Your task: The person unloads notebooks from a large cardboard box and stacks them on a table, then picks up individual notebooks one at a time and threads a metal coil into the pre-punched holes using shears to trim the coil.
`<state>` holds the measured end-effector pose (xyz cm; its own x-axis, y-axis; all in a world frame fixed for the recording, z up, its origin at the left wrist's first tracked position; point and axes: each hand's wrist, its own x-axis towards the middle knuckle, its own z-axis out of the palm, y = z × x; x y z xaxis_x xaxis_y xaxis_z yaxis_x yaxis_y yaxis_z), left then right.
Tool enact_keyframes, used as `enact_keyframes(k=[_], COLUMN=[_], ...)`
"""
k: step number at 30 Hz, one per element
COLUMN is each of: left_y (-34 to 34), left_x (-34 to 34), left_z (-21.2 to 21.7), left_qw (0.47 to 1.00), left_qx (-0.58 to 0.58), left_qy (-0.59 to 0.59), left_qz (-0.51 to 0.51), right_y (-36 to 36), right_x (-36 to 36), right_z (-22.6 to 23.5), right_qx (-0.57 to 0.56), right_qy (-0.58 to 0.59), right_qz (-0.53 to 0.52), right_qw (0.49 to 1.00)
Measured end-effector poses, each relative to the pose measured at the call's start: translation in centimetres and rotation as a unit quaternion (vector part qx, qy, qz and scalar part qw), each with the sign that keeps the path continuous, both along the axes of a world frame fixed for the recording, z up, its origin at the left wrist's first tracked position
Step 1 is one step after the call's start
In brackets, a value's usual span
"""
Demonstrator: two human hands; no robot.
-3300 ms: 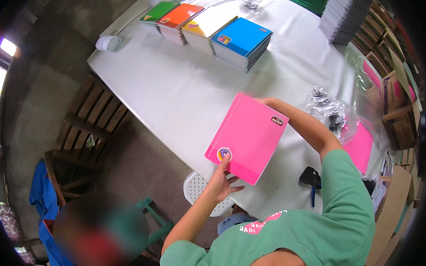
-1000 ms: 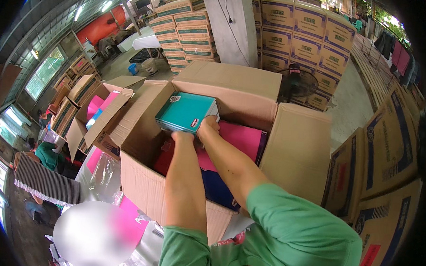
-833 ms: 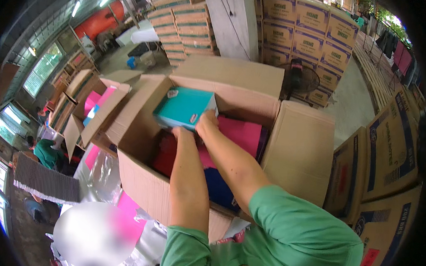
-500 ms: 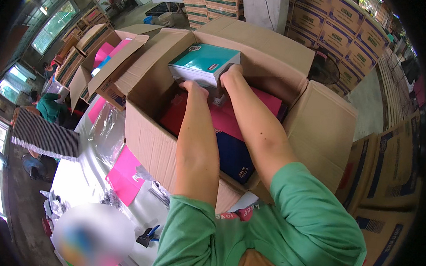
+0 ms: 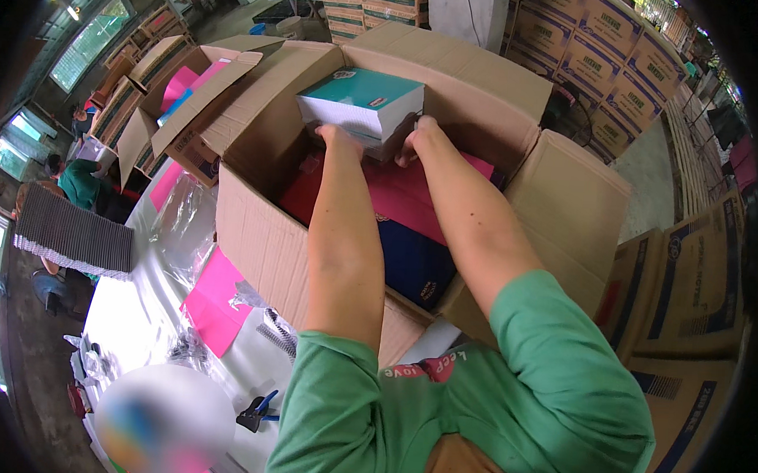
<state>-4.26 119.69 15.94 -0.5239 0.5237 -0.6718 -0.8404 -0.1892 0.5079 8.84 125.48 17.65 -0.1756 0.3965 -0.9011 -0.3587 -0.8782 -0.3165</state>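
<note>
Inside a large open cardboard box [image 5: 260, 252] sits a thick stack of notebooks [image 5: 364, 90] with a teal top cover and white page edges. My left hand [image 5: 339, 140] is closed at the stack's near lower edge, its fingertips partly hidden. At the near right side of the same stack, my right hand [image 5: 419, 140] has its fingers curled against it; their tips are hard to see in the shadow. Under my forearms lie red-pink covered books [image 5: 406, 195] and a dark blue book [image 5: 416, 259] in the box.
A second open box [image 5: 169, 109] with pink sheets stands at the left. On the white table [image 5: 130, 319] are pink sheets [image 5: 215, 301], clear plastic and a blue-handled tool [image 5: 257, 410]. A tall notebook stack [image 5: 75, 232] stands far left. Cartons [image 5: 690, 275] rise at the right.
The stack sits slightly farther back in the box, and more of its white near side shows. My right hand has slid a little down and outward along its side.
</note>
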Motion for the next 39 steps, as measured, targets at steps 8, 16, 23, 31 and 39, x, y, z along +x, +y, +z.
enact_keyframes(k=[8,16,23,31,39], left_y=[-1.6,-3.0,-2.8,-1.4,-1.9], left_x=[0.9,-0.9,-2.9,-2.2,-2.7], left_z=[2.5,2.3,0.4,1.4,5.3], left_qw=[0.979,0.945,0.965,0.955,0.986], left_qx=[-0.030,-0.043,-0.031,0.054,0.030], left_qy=[0.132,0.188,0.179,0.178,0.075], left_qz=[-0.151,-0.266,-0.188,-0.233,-0.146], right_y=[1.7,0.9,-2.5,0.3,-4.1], right_x=[0.2,-0.9,-1.9,-1.5,1.9], right_z=[-2.6,-1.9,0.4,-0.5,9.8], right_qx=[0.211,0.265,0.208,0.262,0.315], right_qy=[0.239,0.131,0.016,0.010,0.074], right_qz=[-0.096,0.101,0.071,0.033,0.201], right_qw=[0.943,0.950,0.975,0.964,0.925])
